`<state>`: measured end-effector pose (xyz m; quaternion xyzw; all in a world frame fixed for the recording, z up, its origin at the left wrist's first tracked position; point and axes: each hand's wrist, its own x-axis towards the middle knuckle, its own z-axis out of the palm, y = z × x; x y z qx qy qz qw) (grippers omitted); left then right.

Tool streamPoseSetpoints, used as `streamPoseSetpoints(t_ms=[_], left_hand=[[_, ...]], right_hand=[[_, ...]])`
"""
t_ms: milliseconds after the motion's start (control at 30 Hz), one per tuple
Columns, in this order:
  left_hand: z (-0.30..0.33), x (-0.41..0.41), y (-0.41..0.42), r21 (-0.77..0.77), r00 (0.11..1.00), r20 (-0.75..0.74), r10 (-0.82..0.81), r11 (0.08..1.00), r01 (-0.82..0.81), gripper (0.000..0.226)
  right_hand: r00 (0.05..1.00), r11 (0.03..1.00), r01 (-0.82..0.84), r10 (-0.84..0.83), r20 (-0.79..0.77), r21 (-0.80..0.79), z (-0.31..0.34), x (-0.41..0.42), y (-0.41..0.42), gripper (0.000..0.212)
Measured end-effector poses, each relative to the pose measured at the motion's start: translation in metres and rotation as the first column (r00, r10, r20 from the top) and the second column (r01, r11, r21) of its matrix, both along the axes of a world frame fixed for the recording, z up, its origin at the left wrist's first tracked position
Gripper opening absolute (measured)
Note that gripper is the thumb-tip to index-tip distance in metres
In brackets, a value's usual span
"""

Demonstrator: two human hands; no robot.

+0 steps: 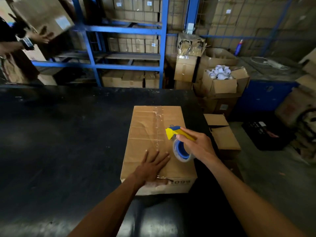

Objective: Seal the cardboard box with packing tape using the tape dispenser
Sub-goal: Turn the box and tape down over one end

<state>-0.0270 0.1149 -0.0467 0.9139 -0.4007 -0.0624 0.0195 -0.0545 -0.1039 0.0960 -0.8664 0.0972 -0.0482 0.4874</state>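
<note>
A closed cardboard box (145, 134) lies on the black table (59, 134), right of centre. A strip of clear tape runs down its middle seam from the far edge toward me. My left hand (152, 166) lies flat on the near part of the lid, fingers spread, next to the seam. My right hand (196, 146) grips the handle of a yellow and blue tape dispenser (174, 132), held just above the right half of the lid. Its roll of clear tape on a blue hub (182, 151) hangs below my fingers.
Another person at the far left (20, 41) holds up a cardboard box (42, 16). Blue shelving (128, 29) stacked with cartons stands behind the table. Open and closed cartons (220, 82) crowd the floor to the right, one low box (224, 134) close to the table's edge.
</note>
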Motion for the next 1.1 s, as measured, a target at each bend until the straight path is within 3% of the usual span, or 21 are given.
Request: streamPoseSetpoints(t_ms=[267, 333, 367, 400, 433, 467, 500, 533, 567, 600, 700, 767, 900, 1000, 1100], left_hand=[[0.019, -0.013, -0.001, 0.037, 0.996, -0.040, 0.084, 0.996, -0.082, 0.114], [0.022, -0.015, -0.005, 0.008, 0.979, -0.133, 0.153, 0.988, -0.154, 0.107], [0.028, -0.020, -0.009, -0.087, 0.948, -0.265, 0.178, 0.975, -0.207, 0.098], [0.039, -0.028, -0.010, -0.250, 0.872, -0.460, 0.167, 0.918, -0.308, 0.083], [0.052, -0.039, -0.009, -0.419, 0.742, -0.659, 0.120, 0.761, -0.496, 0.064], [0.070, -0.052, -0.004, -0.457, 0.581, -0.812, 0.054, 0.559, -0.692, 0.048], [0.085, -0.062, 0.001, -0.401, 0.410, -0.910, -0.058, 0.373, -0.837, 0.043], [0.096, -0.068, 0.010, -0.301, 0.263, -0.948, -0.178, 0.242, -0.922, 0.048], [0.102, -0.072, 0.019, -0.209, 0.159, -0.941, -0.297, 0.142, -0.968, 0.055], [0.108, -0.076, 0.030, -0.152, 0.109, -0.923, -0.370, 0.088, -0.984, 0.059], [0.126, -0.090, 0.051, -0.104, 0.065, -0.894, -0.443, 0.064, -0.993, 0.062], [0.131, -0.098, 0.055, -0.105, 0.066, -0.913, -0.403, 0.074, -0.992, 0.058], [0.131, -0.104, 0.073, -0.048, 0.057, -0.906, -0.420, -0.030, -0.998, 0.037], [0.129, -0.105, 0.081, -0.016, 0.026, -0.916, -0.401, -0.029, -0.999, 0.019], [0.122, -0.104, 0.078, 0.034, -0.005, -0.938, -0.346, -0.079, -0.996, 0.015]], right_hand=[[0.997, 0.990, 0.064, -0.057, -0.057, 0.126, -0.025, -0.065, 0.006, 0.048], [0.999, 0.985, 0.050, -0.048, -0.020, 0.168, -0.028, -0.082, 0.006, 0.046], [0.999, 0.984, 0.031, -0.033, 0.008, 0.178, -0.029, -0.092, 0.007, 0.045], [0.999, 0.986, 0.005, -0.014, 0.053, 0.166, -0.030, -0.101, 0.007, 0.045], [0.993, 0.993, -0.013, -0.001, 0.114, 0.120, -0.031, -0.110, 0.007, 0.045], [0.980, 0.998, -0.033, 0.022, 0.196, 0.051, -0.032, -0.118, 0.007, 0.047], [0.956, 0.998, -0.053, 0.056, 0.288, -0.018, -0.033, -0.125, 0.008, 0.050], [0.922, 0.994, -0.074, 0.098, 0.376, -0.079, -0.033, -0.130, 0.009, 0.052], [0.883, 0.986, -0.091, 0.144, 0.447, -0.138, -0.032, -0.134, 0.012, 0.053], [0.845, 0.974, -0.106, 0.195, 0.498, -0.201, -0.032, -0.137, 0.016, 0.053], [0.765, 0.889, -0.129, 0.372, 0.526, -0.440, -0.037, -0.139, 0.035, 0.053], [0.774, 0.831, -0.133, 0.427, 0.467, -0.540, -0.043, -0.138, 0.048, 0.059], [0.772, 0.827, -0.195, 0.461, 0.437, -0.527, -0.043, -0.138, 0.062, 0.057], [0.746, 0.834, -0.236, 0.485, 0.457, -0.499, -0.037, -0.136, 0.068, 0.057], [0.761, 0.849, -0.292, 0.485, 0.431, -0.440, -0.035, -0.134, 0.072, 0.055]])
